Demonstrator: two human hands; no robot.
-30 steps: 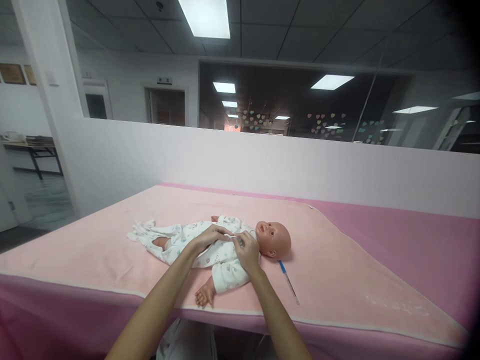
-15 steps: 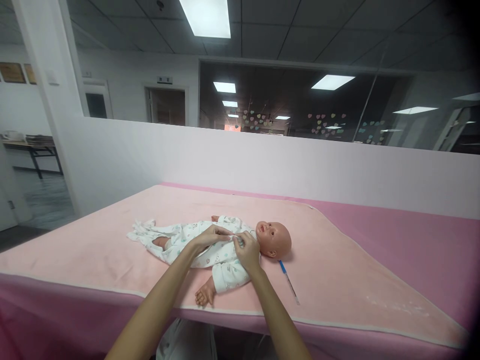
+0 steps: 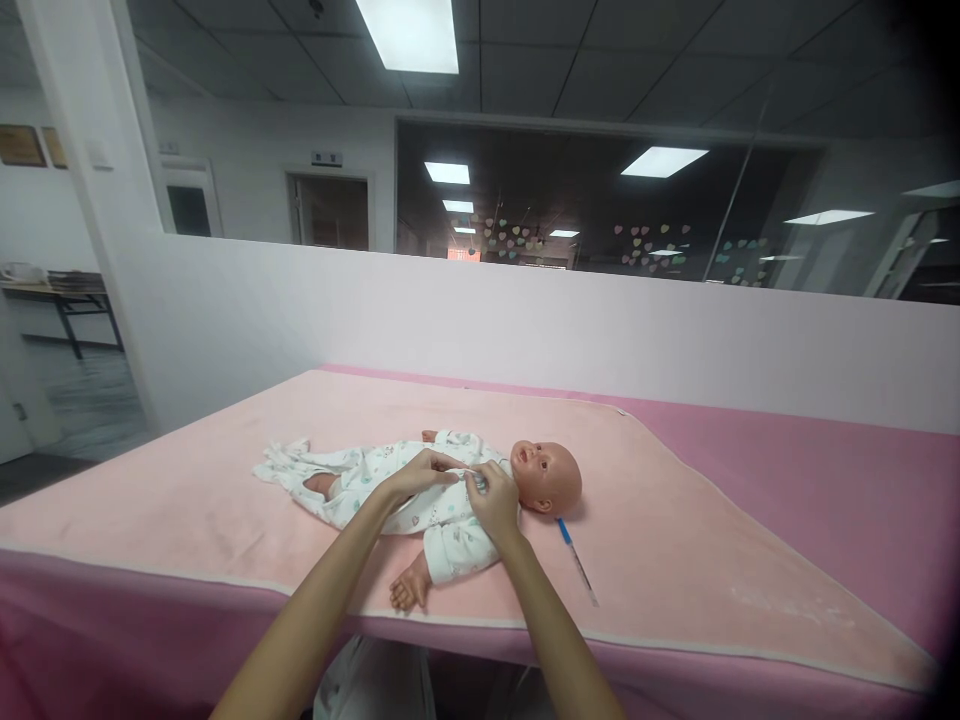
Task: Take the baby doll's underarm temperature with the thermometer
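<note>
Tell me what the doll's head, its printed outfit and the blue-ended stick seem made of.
Doll's head: probably vinyl or plastic, smooth with a slight sheen. Printed outfit: soft fabric, likely cotton, matte and creased into folds. Blue-ended stick: shaft clear plastic or glass, judging by its see-through look; the opaque blue end is probably plastic.

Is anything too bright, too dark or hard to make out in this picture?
Head view: largest ceiling lamp glares plain white; upper right corner black; detail between left hand and right hand, over the patterned clothes, too small to tell.
</note>
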